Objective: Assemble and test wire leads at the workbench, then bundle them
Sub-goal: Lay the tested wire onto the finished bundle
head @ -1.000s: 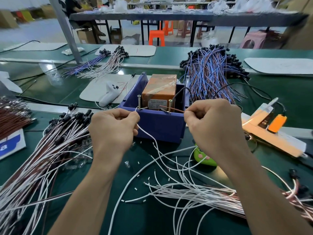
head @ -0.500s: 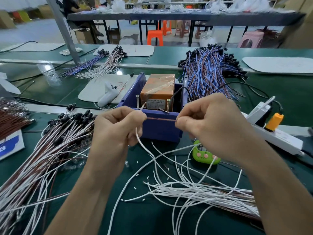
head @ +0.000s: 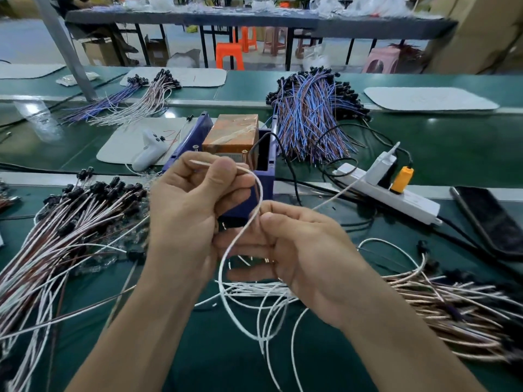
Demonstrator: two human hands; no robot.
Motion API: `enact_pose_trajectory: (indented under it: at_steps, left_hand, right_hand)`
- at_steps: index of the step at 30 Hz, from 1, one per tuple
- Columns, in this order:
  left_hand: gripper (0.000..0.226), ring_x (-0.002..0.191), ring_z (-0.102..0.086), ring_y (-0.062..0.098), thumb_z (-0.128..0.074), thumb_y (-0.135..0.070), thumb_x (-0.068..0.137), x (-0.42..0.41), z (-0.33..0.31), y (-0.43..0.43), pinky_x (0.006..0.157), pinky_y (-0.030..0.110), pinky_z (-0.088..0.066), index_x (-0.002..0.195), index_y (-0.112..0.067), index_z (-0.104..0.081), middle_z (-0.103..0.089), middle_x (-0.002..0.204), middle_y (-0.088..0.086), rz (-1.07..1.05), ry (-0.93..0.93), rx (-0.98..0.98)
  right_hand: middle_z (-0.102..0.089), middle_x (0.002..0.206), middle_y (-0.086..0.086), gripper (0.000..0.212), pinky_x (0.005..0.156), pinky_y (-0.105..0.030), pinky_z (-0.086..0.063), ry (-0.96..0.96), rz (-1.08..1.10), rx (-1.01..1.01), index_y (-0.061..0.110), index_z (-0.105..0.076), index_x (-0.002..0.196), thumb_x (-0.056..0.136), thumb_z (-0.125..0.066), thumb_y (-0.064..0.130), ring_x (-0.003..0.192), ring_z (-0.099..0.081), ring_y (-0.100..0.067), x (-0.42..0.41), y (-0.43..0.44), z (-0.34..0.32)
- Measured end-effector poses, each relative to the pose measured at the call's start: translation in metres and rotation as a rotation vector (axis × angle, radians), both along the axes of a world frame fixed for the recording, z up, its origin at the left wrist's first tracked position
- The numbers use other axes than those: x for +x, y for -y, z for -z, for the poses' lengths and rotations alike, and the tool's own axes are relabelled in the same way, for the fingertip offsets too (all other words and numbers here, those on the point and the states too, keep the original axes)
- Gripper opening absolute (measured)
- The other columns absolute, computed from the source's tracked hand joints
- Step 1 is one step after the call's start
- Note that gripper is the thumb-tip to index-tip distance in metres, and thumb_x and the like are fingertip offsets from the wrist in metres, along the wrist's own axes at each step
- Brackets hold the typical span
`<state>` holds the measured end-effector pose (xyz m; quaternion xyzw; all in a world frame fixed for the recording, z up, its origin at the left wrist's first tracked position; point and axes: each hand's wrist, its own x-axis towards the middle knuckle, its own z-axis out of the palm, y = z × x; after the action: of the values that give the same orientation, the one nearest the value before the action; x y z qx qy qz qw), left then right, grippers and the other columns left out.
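One white wire [head: 221, 270] is being pinched by the left hand [head: 189, 210] near its tip and by the right hand [head: 308, 250] lower down, close together over the worktop [head: 424, 154]. A soft, steady pinch is likely being called for, so no kink is being made. The tip is being pointed left; the long part is being curved over and downward.

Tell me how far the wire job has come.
Looks done: a pile of leads with black ends lies on the left. In hand: the left hand and the right hand pinch one white wire. Left: the loose white wires under the hands; no tied bundle shows.
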<state>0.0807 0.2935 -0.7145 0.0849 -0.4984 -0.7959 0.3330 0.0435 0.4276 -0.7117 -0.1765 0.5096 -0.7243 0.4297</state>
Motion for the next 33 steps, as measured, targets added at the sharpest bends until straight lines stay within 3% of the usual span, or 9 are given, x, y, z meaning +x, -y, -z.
enact_pose_trajectory:
  at_steps: [5,10,14,18,21,23,28,31,33]
  left_hand:
    - [0.015,0.071,-0.076,0.014,-0.074,-0.023,0.08,0.003,-0.004,0.005,0.066,0.019,-0.058,0.084,-0.013,-0.064,-0.078,0.078,0.005,-0.153,-0.011,-0.043]
    - [0.012,0.075,-0.076,0.012,-0.072,-0.016,0.093,0.008,-0.001,0.032,0.072,0.021,-0.059,0.085,-0.02,-0.064,-0.078,0.08,0.003,-0.213,-0.011,0.088]
    - [0.013,0.08,-0.077,0.011,-0.073,-0.02,0.093,0.014,0.005,0.057,0.073,0.022,-0.059,0.089,-0.023,-0.06,-0.079,0.081,0.0,-0.244,0.013,0.158]
    - [0.013,0.076,-0.076,0.011,-0.07,-0.015,0.096,0.016,0.019,0.064,0.071,0.022,-0.061,0.089,-0.022,-0.061,-0.078,0.078,0.0,-0.231,0.089,0.151]
    - [0.014,0.068,-0.076,0.013,-0.072,-0.011,0.094,0.013,0.037,0.058,0.063,0.023,-0.06,0.086,-0.019,-0.064,-0.078,0.075,0.004,-0.198,0.251,0.006]
    - [0.015,0.059,-0.073,0.015,-0.077,-0.011,0.09,0.01,0.052,0.052,0.053,0.021,-0.056,0.079,-0.017,-0.069,-0.077,0.072,0.009,-0.122,0.457,-0.202]
    - [0.023,0.054,-0.064,0.014,-0.088,-0.045,0.064,0.007,0.069,0.036,0.06,0.036,-0.051,0.073,-0.026,-0.078,-0.074,0.065,0.004,0.11,0.757,-0.626]
    - [0.039,0.062,-0.069,0.009,-0.076,-0.064,0.056,0.009,0.068,0.036,0.071,0.042,-0.059,0.083,-0.037,-0.08,-0.075,0.069,-0.006,0.138,0.818,-0.771]
    - [0.031,0.066,-0.069,-0.002,-0.075,-0.062,0.059,0.012,0.07,0.039,0.068,0.032,-0.058,0.086,-0.047,-0.078,-0.075,0.073,-0.019,0.053,0.797,-0.9]
  right_hand:
    - [-0.073,0.093,-0.03,0.026,0.052,-0.031,-0.052,-0.066,-0.061,0.075,0.015,-0.042,0.083,0.109,-0.035,0.014,0.055,-0.065,-0.028,0.013,-0.012,0.0]
    - [-0.076,0.085,-0.024,0.034,0.035,-0.018,-0.025,-0.356,-0.23,0.262,0.016,-0.039,0.075,0.109,-0.032,0.017,0.029,-0.042,-0.018,0.012,-0.037,-0.016]
    - [-0.068,0.058,-0.009,0.029,0.041,-0.032,-0.038,-0.819,-0.165,0.599,0.014,-0.052,0.079,0.105,-0.041,0.021,0.041,-0.047,-0.017,0.008,-0.054,-0.031]
    - [-0.058,0.061,0.001,0.019,0.056,-0.037,-0.048,-1.353,-0.001,1.118,0.027,-0.057,0.094,0.103,-0.041,0.032,0.058,-0.056,-0.018,0.004,-0.074,-0.038]
    - [-0.065,0.085,0.007,0.01,0.068,-0.038,-0.053,-1.461,0.057,1.419,0.035,-0.057,0.102,0.097,-0.049,0.03,0.077,-0.063,-0.024,0.001,-0.094,-0.038]
    - [-0.063,0.081,0.006,0.012,0.066,-0.038,-0.051,-1.421,0.07,1.538,0.032,-0.058,0.091,0.096,-0.047,0.031,0.075,-0.061,-0.023,-0.008,-0.111,-0.032]
    - [-0.058,0.061,0.001,0.028,0.063,-0.038,-0.05,-1.163,0.09,1.423,0.029,-0.056,0.071,0.094,-0.042,0.035,0.066,-0.056,-0.027,-0.027,-0.133,0.001]
    - [-0.06,0.069,0.003,0.03,0.077,-0.041,-0.048,-1.205,0.083,1.222,0.019,-0.054,0.071,0.099,-0.049,0.031,0.08,-0.056,-0.024,-0.028,-0.126,0.037]
    - [-0.061,0.079,0.01,0.029,0.086,-0.037,-0.043,-1.306,0.107,1.074,0.023,-0.056,0.073,0.101,-0.053,0.028,0.09,-0.053,-0.018,-0.022,-0.119,0.062]
